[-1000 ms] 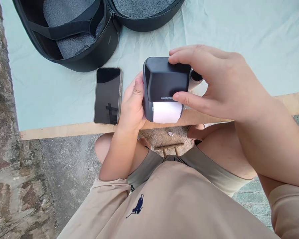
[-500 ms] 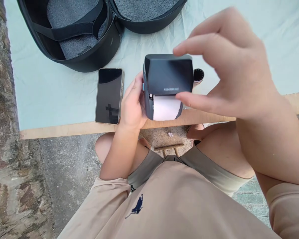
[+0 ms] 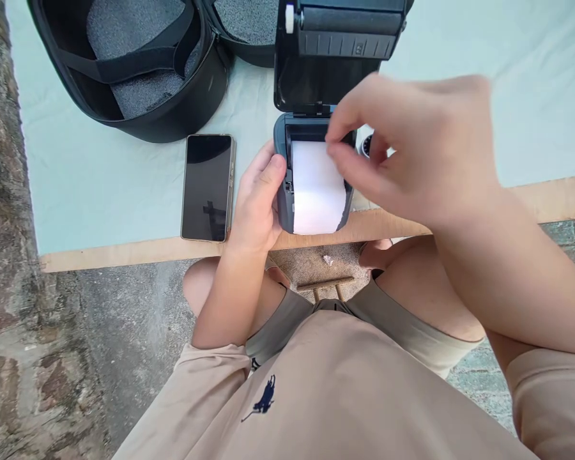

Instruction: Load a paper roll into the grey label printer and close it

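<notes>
A small dark label printer (image 3: 282, 211) sits near the table's front edge with its lid (image 3: 299, 83) swung up and back. Inside it lies a white paper roll (image 3: 316, 185), its loose end hanging over the front with a ragged right corner. My left hand (image 3: 259, 198) grips the printer's left side, thumb on the rim. Above the printer's right side is my right hand (image 3: 412, 147), thumb and forefinger pinched together at the roll's upper right edge. Whether paper is between those fingertips I cannot tell.
A phone (image 3: 207, 188) lies face up to the left. Behind it stands an open black zip case (image 3: 182, 115) with grey foam and a strap. A small round dark-topped object (image 3: 365, 145) is partly hidden behind my right hand. The table's wooden edge (image 3: 124, 255) runs across the front.
The printer's lid has gone from closed to swung up, uncovering the paper roll. My right hand has moved left and down, its spread fingers now pinched. My left hand stays on the printer.
</notes>
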{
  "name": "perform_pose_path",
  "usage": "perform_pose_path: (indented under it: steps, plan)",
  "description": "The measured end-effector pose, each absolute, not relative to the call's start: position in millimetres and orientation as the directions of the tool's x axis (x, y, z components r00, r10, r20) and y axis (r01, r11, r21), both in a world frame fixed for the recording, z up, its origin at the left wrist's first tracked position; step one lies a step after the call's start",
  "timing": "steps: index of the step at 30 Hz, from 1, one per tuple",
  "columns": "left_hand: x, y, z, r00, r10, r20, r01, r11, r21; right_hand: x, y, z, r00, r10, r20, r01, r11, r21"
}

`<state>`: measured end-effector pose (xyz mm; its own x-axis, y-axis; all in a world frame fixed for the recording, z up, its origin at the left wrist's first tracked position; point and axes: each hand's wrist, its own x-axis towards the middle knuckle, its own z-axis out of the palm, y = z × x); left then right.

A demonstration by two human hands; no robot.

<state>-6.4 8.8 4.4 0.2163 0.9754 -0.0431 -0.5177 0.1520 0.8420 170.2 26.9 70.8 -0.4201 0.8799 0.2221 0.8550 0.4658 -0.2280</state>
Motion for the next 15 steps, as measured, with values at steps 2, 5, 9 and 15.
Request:
perform_pose_path:
  steps: [2, 5, 9, 15]
  plan:
    - [-7, 9, 5, 0.215, 0.975, -0.053, -0.507, 0.158, 0.847, 166, 28, 69, -0.429, 0.896, 0.118, 0.887, 0.442, -0.136]
    - [-8, 9, 5, 0.229, 0.973, -0.025, -0.497, 0.139, 0.856, 158, 30, 68, -0.412, 0.911, 0.001, 0.911, 0.412, -0.003]
    - [-9, 8, 6, 0.236, 0.972, -0.013, -0.491, 0.131, 0.861, 151, 32, 72, -0.402, 0.913, -0.07, 0.914, 0.405, 0.031]
    - [-6, 7, 6, 0.145, 0.987, -0.072, -0.45, 0.131, 0.883, 179, 26, 89, -0.448, 0.888, 0.107, 0.814, 0.455, -0.362]
